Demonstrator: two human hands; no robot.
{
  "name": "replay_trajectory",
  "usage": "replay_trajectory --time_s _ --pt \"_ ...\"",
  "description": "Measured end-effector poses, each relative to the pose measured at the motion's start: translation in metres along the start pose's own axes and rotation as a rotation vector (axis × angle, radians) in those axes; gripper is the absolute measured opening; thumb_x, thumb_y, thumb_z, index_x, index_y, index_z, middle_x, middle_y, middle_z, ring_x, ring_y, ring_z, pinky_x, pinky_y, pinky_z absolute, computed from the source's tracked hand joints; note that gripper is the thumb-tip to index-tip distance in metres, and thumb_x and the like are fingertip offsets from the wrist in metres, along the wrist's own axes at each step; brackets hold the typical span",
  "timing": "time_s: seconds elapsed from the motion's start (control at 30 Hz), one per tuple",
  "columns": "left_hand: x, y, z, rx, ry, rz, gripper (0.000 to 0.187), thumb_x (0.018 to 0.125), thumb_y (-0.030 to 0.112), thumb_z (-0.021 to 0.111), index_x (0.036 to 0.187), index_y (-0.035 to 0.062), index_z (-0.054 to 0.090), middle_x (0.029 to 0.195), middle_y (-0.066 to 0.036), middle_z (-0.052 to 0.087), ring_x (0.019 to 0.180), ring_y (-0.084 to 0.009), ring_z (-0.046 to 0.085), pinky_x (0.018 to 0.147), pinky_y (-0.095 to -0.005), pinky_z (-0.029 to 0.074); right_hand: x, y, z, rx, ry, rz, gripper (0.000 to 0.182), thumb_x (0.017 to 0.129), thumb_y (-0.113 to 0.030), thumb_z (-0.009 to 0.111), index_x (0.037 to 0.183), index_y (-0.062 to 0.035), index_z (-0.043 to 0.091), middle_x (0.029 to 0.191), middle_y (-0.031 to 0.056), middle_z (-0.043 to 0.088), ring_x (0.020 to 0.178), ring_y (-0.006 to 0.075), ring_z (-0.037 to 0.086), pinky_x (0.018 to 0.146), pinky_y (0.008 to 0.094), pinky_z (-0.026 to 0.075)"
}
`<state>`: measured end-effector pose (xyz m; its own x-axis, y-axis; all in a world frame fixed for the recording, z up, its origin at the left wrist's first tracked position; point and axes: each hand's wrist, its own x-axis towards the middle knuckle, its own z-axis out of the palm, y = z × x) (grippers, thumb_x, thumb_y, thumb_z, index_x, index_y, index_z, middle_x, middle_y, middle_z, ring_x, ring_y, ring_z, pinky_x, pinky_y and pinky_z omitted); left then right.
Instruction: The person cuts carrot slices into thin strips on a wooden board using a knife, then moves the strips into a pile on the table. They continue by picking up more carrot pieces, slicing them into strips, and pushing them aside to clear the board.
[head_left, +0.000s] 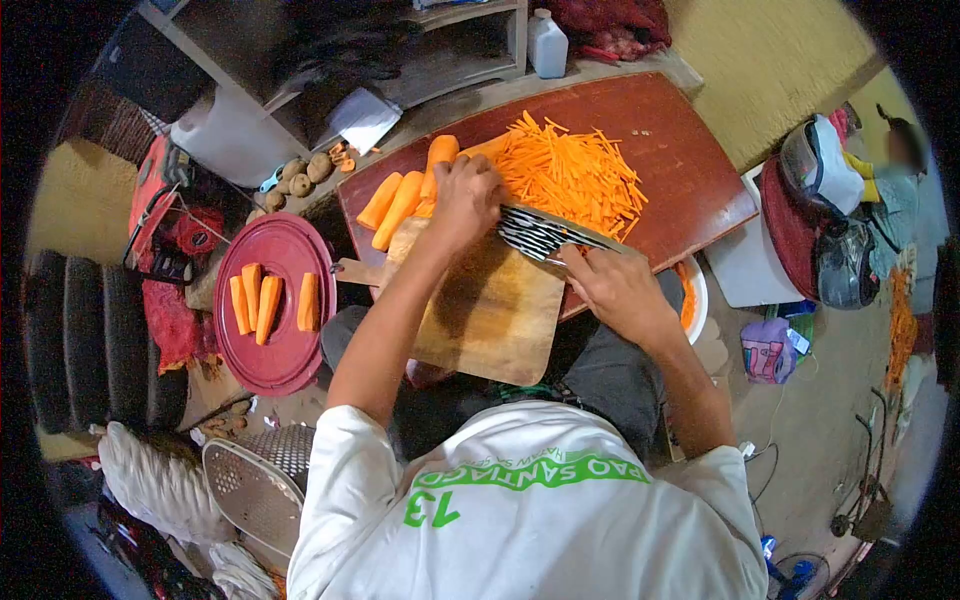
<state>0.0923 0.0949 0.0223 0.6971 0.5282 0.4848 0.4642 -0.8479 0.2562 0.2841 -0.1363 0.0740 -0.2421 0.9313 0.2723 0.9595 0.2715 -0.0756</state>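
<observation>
White shirt (530,500) back fills the bottom of view. Right hand (620,290) grip wrapped round the knife (545,232) handle, striped blade flat on the wooden cutting board (490,310). Left hand (465,195) grip curled down on a carrot (438,160); julienned carrot pile (570,175) just beyond the blade. Best bet: keep fingertips tucked, blade against knuckles, short even strokes. Left fingertips and the cutting edge are hidden; bowl (697,300) mostly covered by the right wrist

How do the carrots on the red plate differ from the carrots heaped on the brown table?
The carrots on the red plate are thick, separate pieces lying side by side; the carrots on the brown table are thin strips in a loose heap. Both are orange and peeled.
</observation>
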Motion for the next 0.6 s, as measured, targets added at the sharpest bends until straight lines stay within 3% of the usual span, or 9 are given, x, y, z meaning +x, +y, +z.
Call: replay_trajectory --time_s 0.13,0.27,0.37,0.4,0.5,0.6 --pt "-0.008 -0.014 -0.018 0.007 0.171 0.033 0.034 0.077 0.001 0.074 0.110 0.0089 0.073 0.108 -0.012 0.069 0.109 -0.0339 0.063 0.096 -0.0491 0.040 -0.010 -0.010 -0.003 0.084 -0.004 0.083 0.040 0.097 -0.020 0.075 0.131 -0.0066 0.061 0.091 0.0152 0.068 0.087 0.0381 0.072 0.074 0.0494 0.057" --pt "-0.068 0.000 -0.045 -0.070 0.111 -0.117 0.027 0.081 0.003 0.077 0.107 0.0073 0.075 0.108 -0.013 0.069 0.108 -0.0352 0.063 0.092 -0.0475 0.042 -0.030 -0.030 0.005 0.329 0.007 0.218 0.045 0.097 -0.020 0.078 0.137 -0.0045 0.064 0.106 0.0204 0.075 0.098 0.0418 0.074 0.080 0.0498 0.059" --pt "-0.121 0.007 -0.055 -0.090 0.050 -0.238 0.023 0.083 0.007 0.080 0.106 0.0052 0.076 0.108 -0.014 0.068 0.108 -0.0374 0.062 0.092 -0.0491 0.045 -0.040 -0.047 0.014 0.540 -0.103 0.261 0.053 0.104 -0.034 0.068 0.147 -0.0059 0.057 0.113 0.0228 0.076 0.100 0.0446 0.074 0.082 0.0571 0.059" --pt "-0.132 0.008 -0.057 -0.086 0.024 -0.267 0.022 0.084 0.009 0.081 0.105 0.0044 0.076 0.108 -0.015 0.067 0.109 -0.0381 0.062 0.092 -0.0498 0.046 -0.040 -0.054 0.011 0.566 -0.171 0.297 0.050 0.104 -0.033 0.068 0.144 -0.0052 0.060 0.116 0.0236 0.075 0.101 0.0449 0.074 0.084 0.0595 0.058" --pt "-0.151 0.013 -0.059 -0.047 0.022 -0.343 0.027 0.085 0.013 0.084 0.109 0.0024 0.077 0.112 -0.017 0.066 0.110 -0.0402 0.061 0.095 -0.0496 0.050 -0.038 -0.066 0.013 0.591 -0.201 0.272 0.049 0.103 -0.033 0.068 0.142 -0.0039 0.061 0.116 0.0242 0.076 0.098 0.0459 0.075 0.083 0.0609 0.057" --pt "-0.152 0.008 -0.052 -0.056 0.034 -0.405 0.030 0.085 0.016 0.085 0.112 0.0033 0.077 0.115 -0.017 0.068 0.111 -0.0402 0.063 0.096 -0.0497 0.051 -0.035 -0.073 0.017 0.590 -0.133 0.272 0.042 0.098 -0.019 0.076 0.136 -0.0037 0.067 0.103 0.0220 0.076 0.094 0.0438 0.074 0.078 0.0516 0.059"
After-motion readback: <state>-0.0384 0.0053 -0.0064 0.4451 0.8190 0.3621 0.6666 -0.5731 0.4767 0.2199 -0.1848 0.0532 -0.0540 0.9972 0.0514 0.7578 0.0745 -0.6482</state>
